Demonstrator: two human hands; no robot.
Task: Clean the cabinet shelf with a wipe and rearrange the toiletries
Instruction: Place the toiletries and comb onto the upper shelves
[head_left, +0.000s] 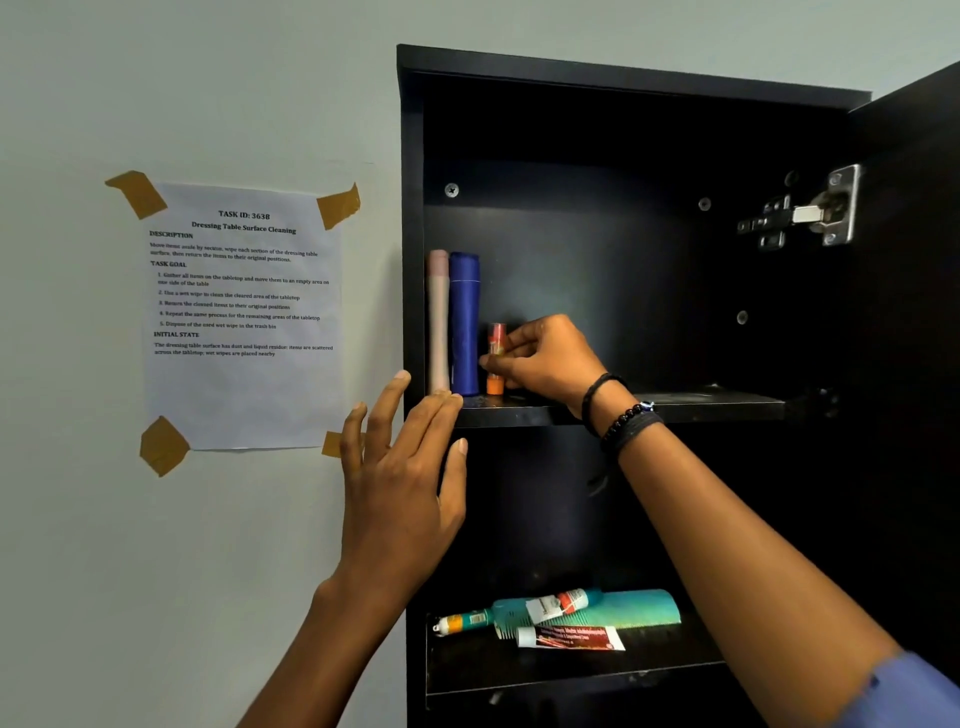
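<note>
A black wall cabinet stands open with its upper shelf (701, 405) at mid height. At the shelf's left end a tall pink tube (438, 322) and a tall blue bottle (464, 322) stand upright against the side wall. Beside them a small orange stick (496, 358) stands upright, and my right hand (545, 361) pinches it with thumb and fingers. My left hand (402, 467) is open, fingers spread, resting on the cabinet's left front edge just below the shelf. No wipe is visible.
On the lower shelf (519, 675) lie a teal comb (623, 608), a small tube with a white label (556, 605) across it and a red-and-white tube (571, 638). The cabinet door (914, 312) hangs open at right. A taped instruction sheet (241, 312) is on the wall at left.
</note>
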